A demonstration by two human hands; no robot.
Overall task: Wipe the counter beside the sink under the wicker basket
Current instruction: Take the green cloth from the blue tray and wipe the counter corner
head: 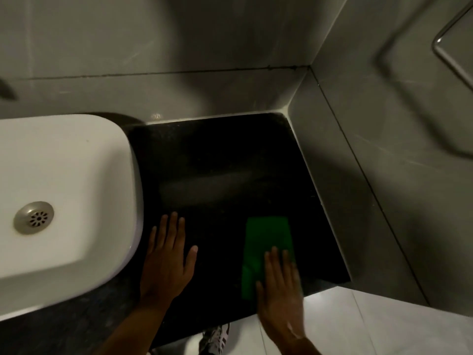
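Now we lean over the black counter (217, 162) that fills the corner beside the white sink (64, 188); our right hand (280, 290) lies flat on a green cloth (266, 239), fingers spread and straight, the grip apart and pressing down rather than clamped on anything; the cloth is a folded rectangle that reaches away from our fingertips toward the back wall, with its near end tucked under our palm and close to the front edge of the counter; the hand is a little blurred. Our left hand (167, 262) rests flat on the bare counter, well to the left of the cloth, its grip likewise apart, fingers stretched forward and thumb (193, 253) angled out toward the cloth; just beyond its little-finger side stands the rounded wall of the sink, very close, though we cannot tell whether they touch. Ahead of both hands the counter shows a pale, hazy smear (204, 183) across its dark surface; past that it meets the grey tiled wall (179, 47); to the right of the cloth it ends against a grey side wall (384, 149), high on which hangs a metal rail (450, 55). Inside the sink, far left of our left hand, sits a round metal drain (34, 218). Below our wrists, past the front edge, a striped shoe (217, 339) shows on the pale floor (358, 329).
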